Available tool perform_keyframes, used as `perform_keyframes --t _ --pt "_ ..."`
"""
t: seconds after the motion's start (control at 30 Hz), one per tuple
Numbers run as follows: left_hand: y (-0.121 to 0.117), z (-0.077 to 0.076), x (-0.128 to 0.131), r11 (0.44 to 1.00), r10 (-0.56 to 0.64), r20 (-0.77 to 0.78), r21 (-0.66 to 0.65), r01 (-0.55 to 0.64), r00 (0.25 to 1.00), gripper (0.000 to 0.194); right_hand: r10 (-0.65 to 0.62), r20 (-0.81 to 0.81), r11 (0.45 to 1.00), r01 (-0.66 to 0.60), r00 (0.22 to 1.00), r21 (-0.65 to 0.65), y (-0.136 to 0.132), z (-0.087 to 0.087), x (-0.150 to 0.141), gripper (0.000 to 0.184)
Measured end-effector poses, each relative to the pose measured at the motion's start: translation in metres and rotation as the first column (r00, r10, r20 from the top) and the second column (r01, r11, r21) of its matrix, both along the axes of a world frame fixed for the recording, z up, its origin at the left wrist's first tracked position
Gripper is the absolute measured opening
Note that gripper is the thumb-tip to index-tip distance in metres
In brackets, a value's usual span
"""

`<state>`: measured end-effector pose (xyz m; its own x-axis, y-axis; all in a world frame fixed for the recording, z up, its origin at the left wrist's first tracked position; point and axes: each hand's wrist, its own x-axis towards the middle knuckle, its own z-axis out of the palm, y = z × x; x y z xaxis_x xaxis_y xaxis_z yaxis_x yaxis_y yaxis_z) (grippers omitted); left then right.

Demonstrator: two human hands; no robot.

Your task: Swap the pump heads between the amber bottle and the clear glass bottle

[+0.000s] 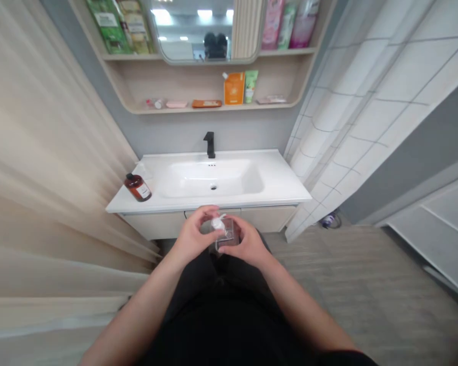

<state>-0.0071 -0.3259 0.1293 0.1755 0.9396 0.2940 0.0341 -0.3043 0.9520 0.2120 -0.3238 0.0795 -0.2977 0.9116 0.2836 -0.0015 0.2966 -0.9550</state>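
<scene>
In front of my body, just below the vanity edge, my two hands hold a small clear square bottle with a white pump head. My left hand curls over the pump head from the left. My right hand wraps the bottle's right side and lower part. Fingers hide part of the bottle, and I cannot tell what it contains.
A white vanity top with its basin lies ahead, with a black faucet behind it. An amber pump-less bottle stands at its left. Curtains hang on the left and a tiled shower curtain on the right.
</scene>
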Motion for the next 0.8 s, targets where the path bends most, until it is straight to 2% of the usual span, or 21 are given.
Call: perform_keyframes --t 0.1,0.17,0.3,0.37,0.47,0.6,0.8 --pt "-0.002 0.001 0.004 0.999 -0.031 -0.080 0.026 0.033 0.996 0.052 0.005 0.038 1.000 -0.006 0.999 0.011 0.001 -0.002 0.001 0.093" --pt "-0.003 0.003 0.004 0.999 0.009 -0.107 0.038 -0.005 0.994 0.040 0.000 0.044 1.000 0.000 0.999 0.005 0.001 -0.003 0.002 0.095" --pt "0.001 0.008 -0.005 0.986 0.161 -0.038 0.041 -0.159 0.986 0.052 -0.020 0.058 1.000 0.021 0.998 -0.021 0.002 -0.007 0.005 0.093" --pt "0.005 0.009 -0.010 0.988 0.155 -0.006 0.012 -0.155 0.988 0.055 -0.022 0.060 0.999 0.024 0.998 -0.033 0.003 -0.009 0.005 0.092" --pt "0.009 0.009 -0.017 0.989 0.144 0.008 -0.034 -0.143 0.990 0.049 -0.011 0.050 0.999 0.013 0.999 -0.042 0.007 -0.012 0.002 0.093" --pt "0.008 0.007 -0.027 0.976 0.219 0.000 -0.011 -0.219 0.976 0.038 -0.002 0.077 0.999 0.005 0.997 -0.038 0.015 -0.015 -0.004 0.092" --pt "0.014 0.016 -0.040 0.967 0.243 -0.011 -0.076 -0.243 0.970 0.045 0.002 0.088 0.999 0.002 0.996 -0.048 0.025 -0.017 -0.015 0.093"
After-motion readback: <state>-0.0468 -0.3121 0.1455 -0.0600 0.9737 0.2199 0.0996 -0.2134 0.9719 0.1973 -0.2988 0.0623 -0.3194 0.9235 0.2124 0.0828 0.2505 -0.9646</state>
